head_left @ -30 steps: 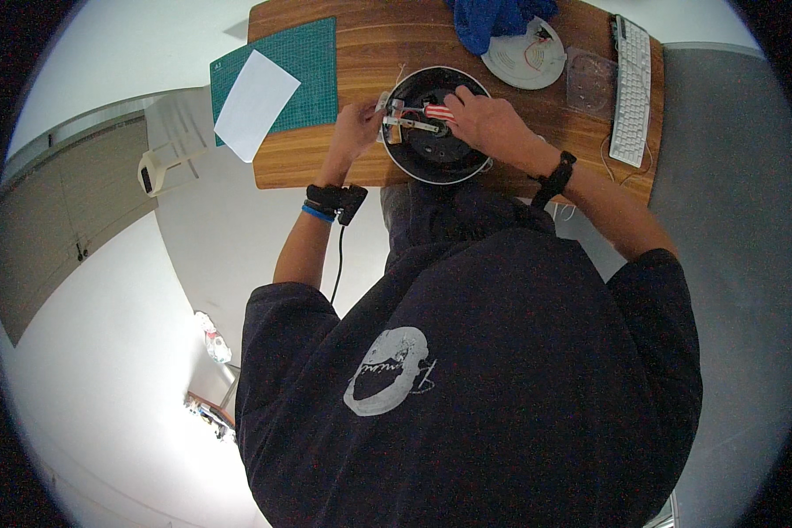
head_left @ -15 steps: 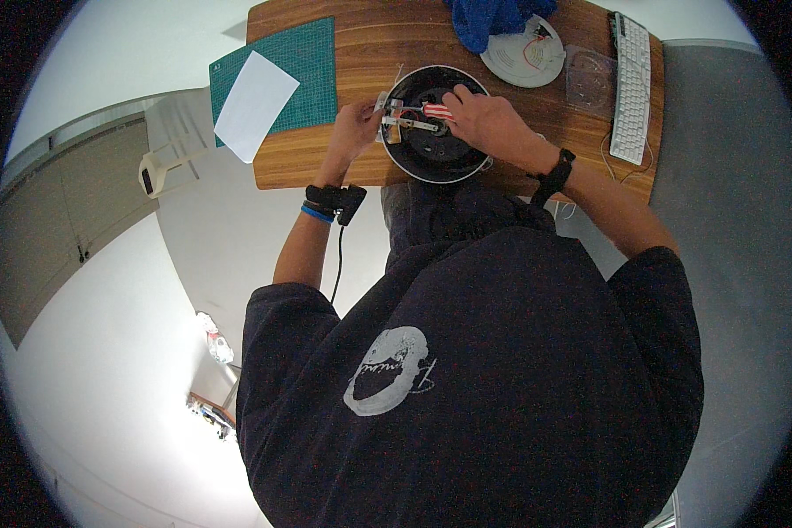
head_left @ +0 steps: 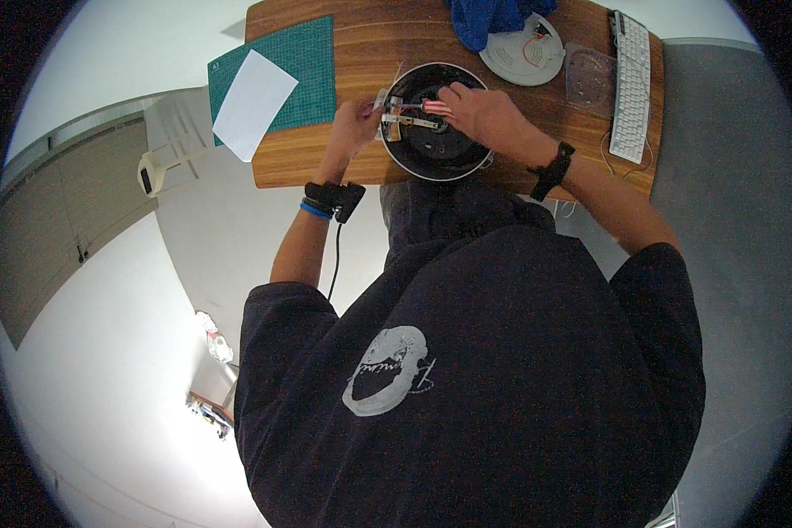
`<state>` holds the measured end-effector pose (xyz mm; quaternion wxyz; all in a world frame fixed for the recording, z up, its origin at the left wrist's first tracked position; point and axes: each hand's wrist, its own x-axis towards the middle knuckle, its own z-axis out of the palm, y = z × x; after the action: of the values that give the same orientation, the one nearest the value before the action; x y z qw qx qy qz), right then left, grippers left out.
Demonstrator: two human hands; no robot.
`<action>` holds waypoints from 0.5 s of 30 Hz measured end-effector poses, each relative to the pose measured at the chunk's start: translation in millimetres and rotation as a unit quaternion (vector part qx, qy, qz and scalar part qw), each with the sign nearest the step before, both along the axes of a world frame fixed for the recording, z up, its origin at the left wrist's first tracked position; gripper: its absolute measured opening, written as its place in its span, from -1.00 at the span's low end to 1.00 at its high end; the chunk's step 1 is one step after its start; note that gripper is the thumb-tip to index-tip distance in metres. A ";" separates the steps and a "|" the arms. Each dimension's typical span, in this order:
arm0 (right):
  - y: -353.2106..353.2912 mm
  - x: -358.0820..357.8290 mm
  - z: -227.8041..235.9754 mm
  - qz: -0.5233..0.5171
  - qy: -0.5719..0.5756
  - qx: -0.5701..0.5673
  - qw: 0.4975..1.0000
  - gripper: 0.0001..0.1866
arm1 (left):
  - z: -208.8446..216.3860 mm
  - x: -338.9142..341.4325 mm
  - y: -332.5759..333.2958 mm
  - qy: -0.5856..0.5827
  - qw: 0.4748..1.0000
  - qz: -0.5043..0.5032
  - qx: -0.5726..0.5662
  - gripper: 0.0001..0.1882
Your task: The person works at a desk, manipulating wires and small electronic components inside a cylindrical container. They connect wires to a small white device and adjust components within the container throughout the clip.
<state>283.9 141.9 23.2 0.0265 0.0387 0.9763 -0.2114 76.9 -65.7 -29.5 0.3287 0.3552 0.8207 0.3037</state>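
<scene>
A round black appliance housing with a pale rim lies at the table's near edge, its open inside facing up. My right hand grips a screwdriver with a red-and-white striped handle, whose thin shaft points left. Its tip meets the small parts at the left wall, where detail is too fine to make out. At that left side my left hand pinches a pale side panel, fingers closed. A light metal strip runs across the inside of the housing, with a reddish wire close to it.
Left on the wooden table lie a green cutting mat and white paper. Far right are a blue cloth, a round white plate with a red wire, a clear plastic tray and a white keyboard.
Both hands stay at the housing with nearly the same grip. The screwdriver remains in the same place, pointing left; the whole view has shifted only slightly.
</scene>
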 end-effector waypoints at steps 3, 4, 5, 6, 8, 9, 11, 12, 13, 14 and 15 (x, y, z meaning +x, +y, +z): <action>4.2 -4.5 -5.8 0.014 0.043 0.017 0.999 -0.67 | -10.4 -3.8 -6.2 -0.007 1.000 -0.001 0.015 -0.69; 4.6 -6.2 -10.2 0.021 0.065 0.028 0.997 -0.71 | -13.2 -4.2 -6.9 -0.010 1.000 -0.006 0.025 -0.68; 4.0 -8.6 -14.4 0.026 0.086 0.041 0.995 -0.74 | -3.0 1.1 0.2 -0.032 0.998 -0.001 0.045 -0.70; 3.3 -9.9 -18.4 0.031 0.106 0.053 0.992 -0.75 | 6.6 8.7 8.0 -0.055 0.996 0.003 0.065 -0.71; -2.1 -13.6 -17.6 0.009 0.110 0.065 0.992 -0.74 | 21.8 11.9 15.4 -0.047 0.997 -0.007 0.067 -0.72; -4.1 -14.1 -16.9 -0.002 0.112 0.070 0.991 -0.73 | 24.3 10.5 17.6 -0.018 0.998 -0.024 0.051 -0.72; -5.6 -15.9 -16.4 0.002 0.102 0.066 0.993 -0.73 | 18.4 6.0 15.7 0.010 0.998 -0.040 0.038 -0.72; -5.9 -16.9 -16.1 0.004 0.097 0.064 0.993 -0.72 | 8.5 3.6 10.7 0.008 0.998 -0.040 0.040 -0.72; -5.2 -15.5 -15.5 0.005 0.094 0.065 0.993 -0.72 | 12.9 6.3 12.2 0.003 0.998 -0.043 0.041 -0.73; -3.4 -13.8 -14.7 0.006 0.091 0.065 0.994 -0.72 | 17.4 7.7 14.3 0.008 0.999 -0.040 0.017 -0.72; -2.2 -12.1 -14.2 0.007 0.088 0.066 0.994 -0.72 | 22.5 8.7 16.6 0.013 0.999 -0.037 -0.008 -0.71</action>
<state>271.8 139.6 8.9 -0.0606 0.0146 0.9869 -0.1488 85.6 -49.1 -7.0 0.3323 0.3868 0.8133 0.2801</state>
